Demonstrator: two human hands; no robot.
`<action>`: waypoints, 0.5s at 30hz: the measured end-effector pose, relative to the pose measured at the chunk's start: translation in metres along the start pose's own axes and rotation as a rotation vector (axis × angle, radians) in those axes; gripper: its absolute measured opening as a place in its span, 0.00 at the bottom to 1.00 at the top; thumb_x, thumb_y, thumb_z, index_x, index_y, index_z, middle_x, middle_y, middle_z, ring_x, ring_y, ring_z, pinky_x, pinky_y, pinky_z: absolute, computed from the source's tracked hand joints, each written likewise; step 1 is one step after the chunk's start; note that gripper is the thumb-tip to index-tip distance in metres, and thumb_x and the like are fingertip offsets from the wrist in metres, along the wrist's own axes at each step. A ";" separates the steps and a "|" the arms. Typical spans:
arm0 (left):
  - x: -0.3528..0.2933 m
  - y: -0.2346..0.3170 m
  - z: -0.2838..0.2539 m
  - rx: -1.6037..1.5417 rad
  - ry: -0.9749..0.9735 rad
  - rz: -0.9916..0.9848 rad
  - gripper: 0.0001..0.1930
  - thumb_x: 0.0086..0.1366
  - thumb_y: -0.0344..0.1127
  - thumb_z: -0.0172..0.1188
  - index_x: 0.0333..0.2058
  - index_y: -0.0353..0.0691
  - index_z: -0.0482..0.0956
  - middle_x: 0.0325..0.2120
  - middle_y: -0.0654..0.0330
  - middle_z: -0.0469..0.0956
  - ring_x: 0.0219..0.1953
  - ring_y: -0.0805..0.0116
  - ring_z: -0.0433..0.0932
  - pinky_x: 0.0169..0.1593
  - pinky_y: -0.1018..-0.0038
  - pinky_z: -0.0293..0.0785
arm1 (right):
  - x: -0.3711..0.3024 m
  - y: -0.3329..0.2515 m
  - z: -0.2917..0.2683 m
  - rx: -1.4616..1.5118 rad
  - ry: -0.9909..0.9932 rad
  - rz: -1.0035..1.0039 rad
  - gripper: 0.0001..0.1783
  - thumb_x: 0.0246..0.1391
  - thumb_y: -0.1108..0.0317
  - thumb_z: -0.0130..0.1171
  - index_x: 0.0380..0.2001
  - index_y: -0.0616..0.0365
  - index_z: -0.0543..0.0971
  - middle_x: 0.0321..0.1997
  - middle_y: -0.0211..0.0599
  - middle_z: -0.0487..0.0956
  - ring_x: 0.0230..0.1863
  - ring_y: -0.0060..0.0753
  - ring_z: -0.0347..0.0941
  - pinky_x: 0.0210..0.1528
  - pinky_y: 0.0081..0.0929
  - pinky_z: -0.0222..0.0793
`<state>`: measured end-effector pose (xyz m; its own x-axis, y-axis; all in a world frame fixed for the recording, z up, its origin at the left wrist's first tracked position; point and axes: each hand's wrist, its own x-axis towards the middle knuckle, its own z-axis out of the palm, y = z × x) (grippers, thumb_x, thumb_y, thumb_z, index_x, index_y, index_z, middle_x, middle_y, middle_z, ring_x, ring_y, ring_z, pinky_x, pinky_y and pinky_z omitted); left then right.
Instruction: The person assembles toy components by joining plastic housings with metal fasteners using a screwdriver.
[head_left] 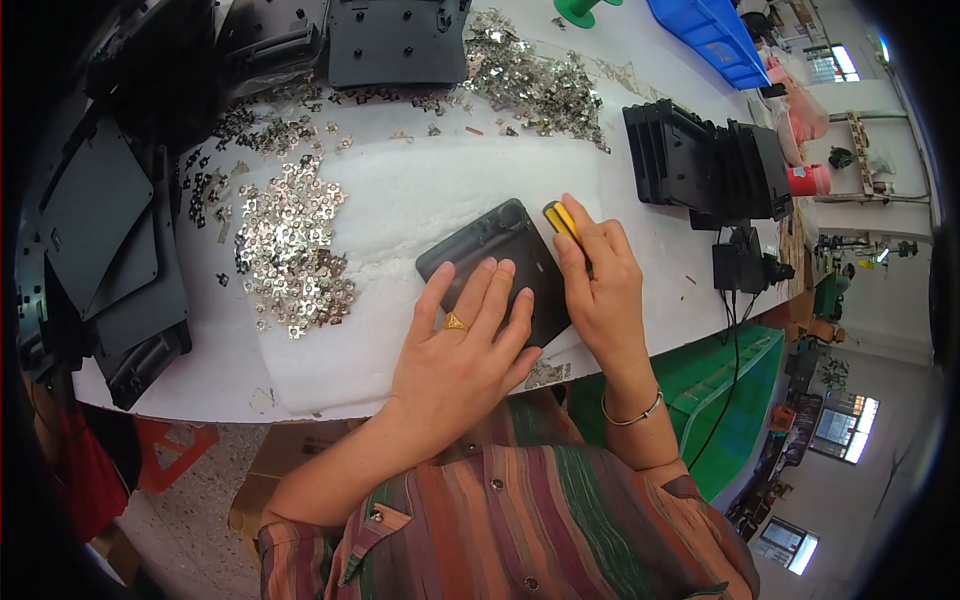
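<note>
A black plastic panel (pixel 545 300) with a raised, rounded far edge lies tilted on a white foam sheet (pixel 400 190). My left hand (pixel 465 330), wearing a ring, rests on it with fingers stretched out and spread. Just right of the panel, my right hand (pixel 602 275) is closed around a tool with a yellow and black handle (pixel 562 222). The tool's working end is hidden by the hand. Left of the panel, a heap of small silvery metal clips (pixel 290 240) is spread on the sheet.
More metal clips (pixel 535 80) lie at the back. Black panels are stacked at the far left (pixel 100 220), back (pixel 395 45) and right (pixel 700 160). A blue bin (pixel 710 40) stands back right, near a green spool (pixel 583 10). A black box with cables (pixel 740 262) sits by the right edge.
</note>
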<state>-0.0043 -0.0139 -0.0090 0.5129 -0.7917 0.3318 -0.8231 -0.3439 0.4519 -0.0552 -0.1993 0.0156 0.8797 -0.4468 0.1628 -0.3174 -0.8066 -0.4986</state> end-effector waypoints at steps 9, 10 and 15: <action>0.000 -0.002 0.003 0.002 0.039 0.009 0.24 0.62 0.51 0.66 0.51 0.40 0.81 0.56 0.52 0.78 0.64 0.60 0.72 0.73 0.51 0.54 | -0.001 -0.031 0.009 -0.037 -0.087 -0.250 0.25 0.66 0.64 0.60 0.65 0.48 0.76 0.41 0.33 0.75 0.30 0.34 0.79 0.27 0.33 0.75; 0.000 -0.002 0.003 0.003 0.038 0.011 0.25 0.62 0.50 0.66 0.51 0.40 0.81 0.56 0.52 0.78 0.64 0.60 0.73 0.73 0.51 0.54 | -0.001 -0.031 0.009 -0.086 -0.123 -0.271 0.27 0.64 0.65 0.60 0.66 0.49 0.74 0.41 0.33 0.75 0.30 0.33 0.78 0.26 0.32 0.75; 0.000 -0.001 -0.001 0.013 0.018 0.021 0.26 0.61 0.50 0.66 0.52 0.38 0.81 0.56 0.52 0.77 0.64 0.61 0.73 0.73 0.52 0.55 | 0.000 -0.053 -0.001 -0.402 -0.186 -0.356 0.31 0.59 0.70 0.62 0.67 0.51 0.73 0.39 0.32 0.73 0.31 0.33 0.77 0.27 0.33 0.75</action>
<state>-0.0031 -0.0127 -0.0090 0.4999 -0.7895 0.3562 -0.8366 -0.3338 0.4344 -0.0388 -0.1570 0.0424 0.9932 -0.0735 0.0905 -0.0672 -0.9952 -0.0714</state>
